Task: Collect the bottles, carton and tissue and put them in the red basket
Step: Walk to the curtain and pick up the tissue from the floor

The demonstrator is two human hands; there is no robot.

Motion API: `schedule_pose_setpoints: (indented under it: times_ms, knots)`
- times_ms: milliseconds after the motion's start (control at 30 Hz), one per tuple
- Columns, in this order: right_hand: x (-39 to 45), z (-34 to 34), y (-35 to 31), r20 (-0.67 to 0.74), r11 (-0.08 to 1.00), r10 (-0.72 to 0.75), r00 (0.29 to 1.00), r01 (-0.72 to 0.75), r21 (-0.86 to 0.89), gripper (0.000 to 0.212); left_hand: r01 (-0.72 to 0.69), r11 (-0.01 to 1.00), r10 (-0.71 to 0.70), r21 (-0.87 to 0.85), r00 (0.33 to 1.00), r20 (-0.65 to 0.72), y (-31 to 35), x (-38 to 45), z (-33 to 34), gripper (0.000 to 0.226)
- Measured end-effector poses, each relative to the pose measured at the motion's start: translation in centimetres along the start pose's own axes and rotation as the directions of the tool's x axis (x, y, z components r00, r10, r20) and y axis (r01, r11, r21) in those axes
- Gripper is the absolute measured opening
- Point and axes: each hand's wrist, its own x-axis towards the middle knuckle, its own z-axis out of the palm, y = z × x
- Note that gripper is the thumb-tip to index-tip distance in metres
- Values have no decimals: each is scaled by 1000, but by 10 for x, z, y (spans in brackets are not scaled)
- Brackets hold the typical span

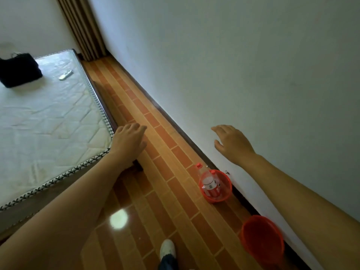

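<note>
Fingers loosely spread on left hand (129, 138) and right hand (232, 142); both hold nothing. Below, 2 bottles (209, 184) stand in the red basket (227, 193) against the wall. Carton and tissue unseen. Risk: mistaking the near red bucket (262, 235) for it.

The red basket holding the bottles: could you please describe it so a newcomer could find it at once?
Follow the white wall down to its dark skirting. Two red containers stand there on the tiled floor. The red basket is the farther one, holding red-capped bottles; the nearer red bucket looks empty.
</note>
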Motion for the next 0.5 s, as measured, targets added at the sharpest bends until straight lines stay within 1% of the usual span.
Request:
schedule_pose_setpoints:
  times_ms: [233,500]
  knots:
    - [32,8,-52,17,992,-129,991,129,2,42,168,986,-168,3,986,11,-49,-29,4,45]
    - [94,9,-78,30,982,-188,982,188,-8,41,241,970,-242,13,970,38,-90,-5,9,45]
